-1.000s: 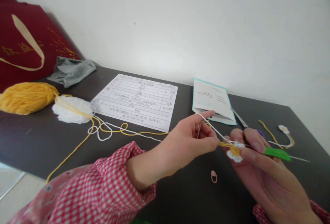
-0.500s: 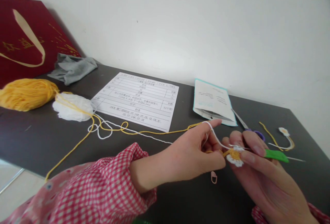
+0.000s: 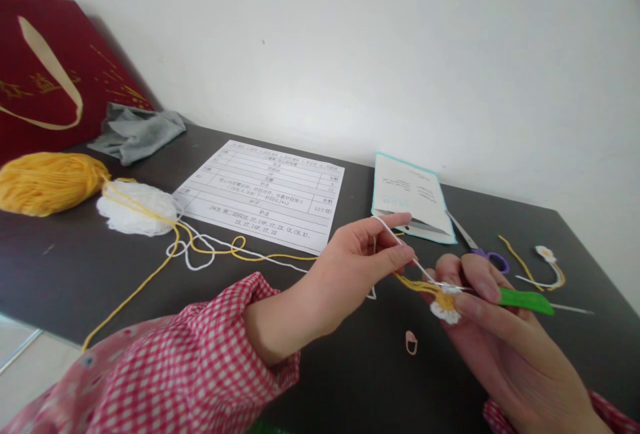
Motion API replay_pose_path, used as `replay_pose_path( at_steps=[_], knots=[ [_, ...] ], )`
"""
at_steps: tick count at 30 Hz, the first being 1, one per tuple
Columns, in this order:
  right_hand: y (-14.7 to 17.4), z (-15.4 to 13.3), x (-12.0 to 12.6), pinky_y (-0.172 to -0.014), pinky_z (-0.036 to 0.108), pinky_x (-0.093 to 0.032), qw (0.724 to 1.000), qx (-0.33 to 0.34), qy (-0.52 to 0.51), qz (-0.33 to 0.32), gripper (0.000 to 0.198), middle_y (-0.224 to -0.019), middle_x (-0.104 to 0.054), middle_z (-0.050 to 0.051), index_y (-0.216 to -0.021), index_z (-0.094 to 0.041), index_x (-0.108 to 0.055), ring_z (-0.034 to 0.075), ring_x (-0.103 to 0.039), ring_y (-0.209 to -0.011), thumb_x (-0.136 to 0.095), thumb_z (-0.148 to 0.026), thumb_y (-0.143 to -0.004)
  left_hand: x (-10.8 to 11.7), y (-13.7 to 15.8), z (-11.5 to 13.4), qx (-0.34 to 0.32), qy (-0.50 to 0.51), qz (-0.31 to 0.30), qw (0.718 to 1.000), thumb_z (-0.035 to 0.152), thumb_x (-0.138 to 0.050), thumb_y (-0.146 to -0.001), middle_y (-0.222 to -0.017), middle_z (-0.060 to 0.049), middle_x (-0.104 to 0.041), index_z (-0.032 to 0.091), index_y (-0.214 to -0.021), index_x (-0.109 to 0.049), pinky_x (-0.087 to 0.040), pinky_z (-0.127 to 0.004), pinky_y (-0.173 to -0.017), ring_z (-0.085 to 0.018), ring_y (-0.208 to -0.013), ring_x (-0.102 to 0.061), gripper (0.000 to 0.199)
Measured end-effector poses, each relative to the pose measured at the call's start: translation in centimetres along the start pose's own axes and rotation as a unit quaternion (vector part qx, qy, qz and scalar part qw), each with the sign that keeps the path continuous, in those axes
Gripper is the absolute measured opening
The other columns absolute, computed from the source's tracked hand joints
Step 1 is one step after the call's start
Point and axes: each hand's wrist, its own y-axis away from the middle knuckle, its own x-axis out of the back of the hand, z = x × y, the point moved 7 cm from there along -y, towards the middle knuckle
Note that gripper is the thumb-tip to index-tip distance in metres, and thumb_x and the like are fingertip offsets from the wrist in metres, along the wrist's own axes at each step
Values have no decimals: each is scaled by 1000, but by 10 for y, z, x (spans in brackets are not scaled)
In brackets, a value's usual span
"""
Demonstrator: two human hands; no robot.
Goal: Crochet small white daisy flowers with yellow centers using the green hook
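Note:
My right hand (image 3: 505,327) grips a crochet hook with a green handle (image 3: 526,300) and pinches a small crocheted flower (image 3: 447,305), yellow in the middle with white petals. The hook's thin metal tip lies at the flower's upper edge, among white stitches. To its left, my left hand (image 3: 355,267) is closed on white yarn (image 3: 407,249), which runs over the index finger and slants down tautly to the hook. Yellow strands (image 3: 415,283) stretch from the flower to beneath the left fingers. Below lies a pink stitch marker (image 3: 411,343) on the dark table.
Yellow yarn (image 3: 53,184) and white yarn (image 3: 135,208) skeins lie left, their strands crossing the table. Behind are a printed sheet (image 3: 265,197), a grey cloth (image 3: 135,134), a red bag (image 3: 45,67) and a white pouch (image 3: 410,187). Purple-handled scissors (image 3: 493,261) and a small finished flower (image 3: 545,254) lie right.
My left hand has moved up and left, away from the flower, drawing the white yarn straighter. More of the yellow strands shows. My right hand still holds hook and flower.

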Motion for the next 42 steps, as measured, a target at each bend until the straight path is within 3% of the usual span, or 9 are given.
replay_pose_path(
  at_steps=[5,8,15,21,25,30,33,37,42],
  knots=[
    [3,5,0,-60,21,-53,999,-29,-27,-6,32,-73,-53,-2,-63,-22,-55,13,-52,-67,-86,-17,-63,5,1,5,-30,-38,28,998,17,-74,-76,-112,-4,-69,16,-64,-62,-40,-30,-80,-11,-81,-56,17],
    [2,8,-1,-59,21,-53,998,-47,-38,-13,29,-73,-53,-2,-63,-22,-56,12,-51,-65,-85,-16,-64,8,3,8,-55,-58,49,996,19,-72,-78,-87,1,-65,18,-78,-67,-41,-30,-78,-11,-74,-52,5],
    [-1,16,0,-59,20,-53,994,-88,-54,-17,30,-73,-54,-2,-62,-22,-57,12,-51,-64,-87,-17,-62,14,3,11,-83,-80,98,989,17,-69,-80,-69,7,-53,14,-131,-58,-42,-28,-72,-12,-68,-47,52],
    [-2,9,0,-59,20,-51,998,-49,-28,-23,31,-70,-54,-3,-62,-22,-56,12,-49,-65,-86,-18,-64,13,-4,11,-50,-143,52,987,21,-72,-79,-77,2,-60,18,-106,-69,-43,-29,-74,-13,-73,-52,28],
    [1,-5,-4,-57,21,-49,998,3,45,-52,35,-70,-56,-1,-60,-22,-52,13,-49,-64,-86,-23,-67,15,-12,10,20,-188,-31,982,40,-76,-77,-80,-2,-67,18,-106,-74,-46,-31,-75,-14,-73,-56,37],
    [7,-17,-9,-53,23,-47,994,13,68,-88,40,-66,-51,-2,-58,-22,-48,14,-45,-60,-86,-26,-68,42,-27,30,-4,-252,10,968,50,-62,-86,-101,-11,-73,17,-91,-77,-53,-33,-78,-19,-89,-64,37],
    [7,-22,-10,-53,22,-48,993,23,61,-96,42,-65,-50,-3,-57,-21,-47,13,-46,-60,-86,-27,-68,61,-29,50,-32,-342,63,937,40,-66,-82,-92,-8,-73,18,-85,-77,-53,-35,-78,-21,-88,-64,25],
    [5,-27,-9,-53,21,-48,992,62,62,-96,42,-64,-52,-3,-57,-21,-46,13,-48,-60,-86,-27,-68,78,-16,84,-73,-495,158,851,33,-67,-77,-73,-5,-69,21,-66,-73,-48,-44,-85,-28,-83,-64,18],
    [7,-30,2,-59,19,-49,979,171,101,-53,34,-71,-58,-2,-61,-23,-51,12,-54,-66,-80,-19,-76,77,3,114,-148,-609,228,745,20,-62,-76,-112,-10,-69,21,-81,-74,-43,-47,-100,-31,-104,-63,13]
  ],
)
